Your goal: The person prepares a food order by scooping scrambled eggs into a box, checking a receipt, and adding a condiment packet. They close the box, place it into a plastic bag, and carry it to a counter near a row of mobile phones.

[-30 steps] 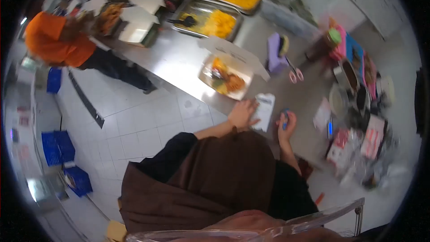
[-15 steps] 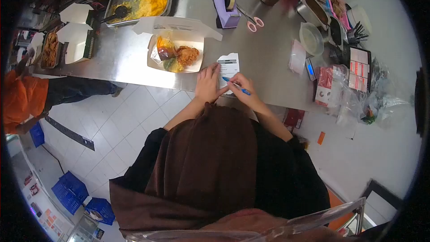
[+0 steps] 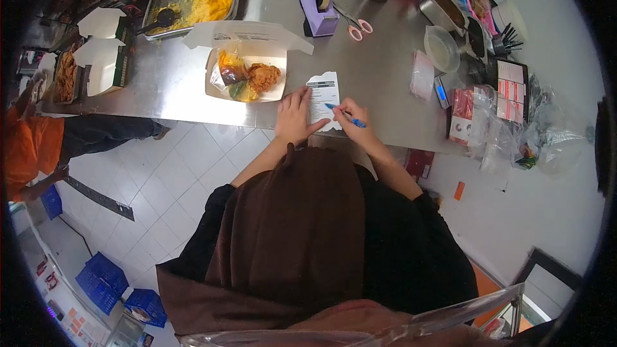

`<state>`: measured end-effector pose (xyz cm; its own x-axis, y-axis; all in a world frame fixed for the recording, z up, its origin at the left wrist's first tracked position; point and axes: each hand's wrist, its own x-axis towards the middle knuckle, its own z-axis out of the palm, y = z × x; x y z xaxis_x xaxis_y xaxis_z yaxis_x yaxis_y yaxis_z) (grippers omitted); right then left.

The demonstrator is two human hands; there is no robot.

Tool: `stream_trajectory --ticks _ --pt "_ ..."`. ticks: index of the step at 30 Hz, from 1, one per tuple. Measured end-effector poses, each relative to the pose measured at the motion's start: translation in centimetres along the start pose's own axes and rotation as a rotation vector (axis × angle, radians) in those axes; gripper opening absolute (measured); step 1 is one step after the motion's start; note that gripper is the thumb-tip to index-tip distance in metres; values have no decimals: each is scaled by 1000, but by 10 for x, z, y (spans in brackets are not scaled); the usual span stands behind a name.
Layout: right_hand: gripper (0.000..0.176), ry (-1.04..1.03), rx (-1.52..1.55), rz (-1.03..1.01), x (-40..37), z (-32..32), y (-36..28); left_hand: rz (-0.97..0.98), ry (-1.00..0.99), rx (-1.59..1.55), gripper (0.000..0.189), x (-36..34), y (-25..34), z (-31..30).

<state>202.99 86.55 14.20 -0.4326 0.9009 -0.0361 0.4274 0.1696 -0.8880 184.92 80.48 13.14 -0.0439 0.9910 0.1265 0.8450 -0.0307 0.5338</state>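
Note:
A printed paper slip [image 3: 322, 93] with a torn top edge lies on the steel counter near its front edge. My left hand [image 3: 294, 119] rests flat at the slip's left side, fingers stretched out and thumb reaching over its lower part. In my right hand [image 3: 353, 120] is a blue pen [image 3: 350, 119], its tip on or just over the printed lines; I cannot make out any writing. Just left and beyond the slip stands an open cardboard meal box [image 3: 247, 93] holding fried chicken [image 3: 263, 77] and wrapped items.
A purple tape dispenser [image 3: 317, 13] and scissors [image 3: 355, 27] lie beyond the slip. At the back left is a tray [image 3: 154, 9] of yellow food. Tubs [image 3: 442, 49] and plastic-wrapped packs [image 3: 461, 115] crowd the right. A person in an orange top [image 3: 32, 148] stands at far left.
My pen tip has moved rightward and slightly up across the slip. The whole view has shifted a little, and the other person's arm has moved.

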Motion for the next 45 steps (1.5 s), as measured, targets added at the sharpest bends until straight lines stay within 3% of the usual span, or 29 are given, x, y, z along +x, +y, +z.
stream_trajectory --ticks 4,7,10,13,17,23,29,32,38,41,44,45 --pt "15 31 -26 112 -4 -10 -18 0 2 7 83 2 1 -2" --pt "16 207 54 51 -5 0 -5 5 1 -8 83 2 -1 -1" --pt "17 228 148 70 -6 4 -1 -12 2 -13 82 0 0 -1" --pt "16 49 116 45 -7 8 -8 -4 19 -12 82 1 -2 2" --pt "16 -187 44 -142 -4 18 -16 16 26 10 82 0 -7 9" --pt "16 -20 51 47 5 6 -24 -27 3 -21 82 2 1 1" --pt "15 -170 0 -145 -2 10 -21 -4 8 5 83 1 -5 8" --pt "14 -37 -34 -89 2 7 -29 -23 -2 -2 83 3 0 2" --pt "13 -244 -45 -187 -7 4 -22 -10 -7 -1 84 3 -5 6" --pt "13 -82 -60 -90 -6 1 -32 -20 -6 -32 84 4 -1 3" --pt "12 -313 -99 -17 -9 -1 -31 -12 -33 -10 85 3 -3 1" --pt "12 -274 -99 0 -11 -1 -28 -7 -44 5 86 2 -3 0"
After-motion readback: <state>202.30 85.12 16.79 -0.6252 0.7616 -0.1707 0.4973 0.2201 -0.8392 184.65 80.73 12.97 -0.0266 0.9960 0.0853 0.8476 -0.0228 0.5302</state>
